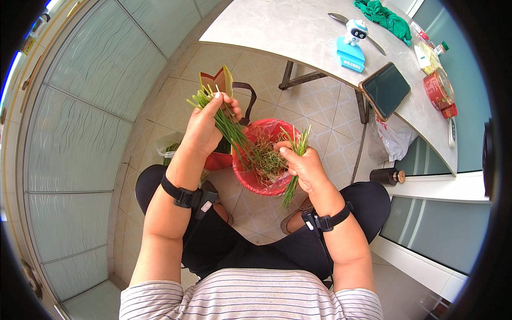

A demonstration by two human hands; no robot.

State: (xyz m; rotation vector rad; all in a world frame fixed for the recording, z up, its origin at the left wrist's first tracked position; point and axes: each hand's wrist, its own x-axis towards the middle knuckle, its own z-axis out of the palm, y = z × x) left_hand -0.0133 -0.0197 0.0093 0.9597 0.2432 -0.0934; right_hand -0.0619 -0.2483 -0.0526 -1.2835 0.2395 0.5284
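Note:
A thick bunch of green chives point(230, 130) is gripped in my left hand point(204, 128), their pale cut ends sticking out past the thumb and their tips slanting down toward a red bin point(242, 180). My right hand point(309, 169) pinches a smaller bunch of chives point(302, 142) between thumb and fingers, over the bin's right side. Inside the bin lies a tangle of green and brownish plant scraps point(269, 161). Clear plastic shows along part of its rim. Both wrists wear black straps with small devices.
A pale table point(266, 26) stands ahead, bearing a phone point(385, 89) on its near edge, a blue-and-white robot figure point(354, 45), a knife point(376, 46) and a green cloth point(384, 20). Behind the bin is a bag with a brown strap point(248, 101). A dark bottle point(385, 176) lies right.

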